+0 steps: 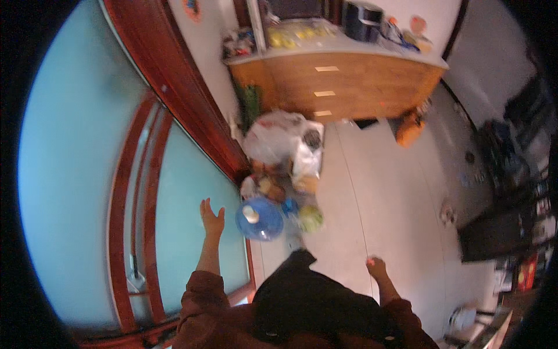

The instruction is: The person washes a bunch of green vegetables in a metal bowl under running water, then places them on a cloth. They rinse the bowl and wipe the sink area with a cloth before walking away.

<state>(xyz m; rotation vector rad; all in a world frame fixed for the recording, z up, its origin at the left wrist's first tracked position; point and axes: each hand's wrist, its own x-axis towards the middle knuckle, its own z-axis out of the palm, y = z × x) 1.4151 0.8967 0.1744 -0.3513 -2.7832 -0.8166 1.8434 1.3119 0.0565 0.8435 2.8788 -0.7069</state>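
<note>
My left hand (212, 221) is raised with fingers apart and nothing in it, in front of a frosted glass panel (192, 174). Whether it touches the glass is not clear. Just right of it stands a large blue water jug (266, 224) with a pale cap. A round green thing (310, 219), perhaps a cabbage or melon, sits beside the jug. My right hand (377, 268) hangs over the tiled floor (348, 209), its fingers curled in, and I see nothing held in it. Blur hides its finger detail.
Beyond the jug lie a whitish plastic bag (272, 135) and a white box (307, 163). A wooden drawer cabinet (357, 83) stands ahead, bearing yellow fruit (283, 38) and a dark pot-like appliance (362, 22). An orange bag (409, 131) lies by its foot. Dark furniture (497, 235) lines the right.
</note>
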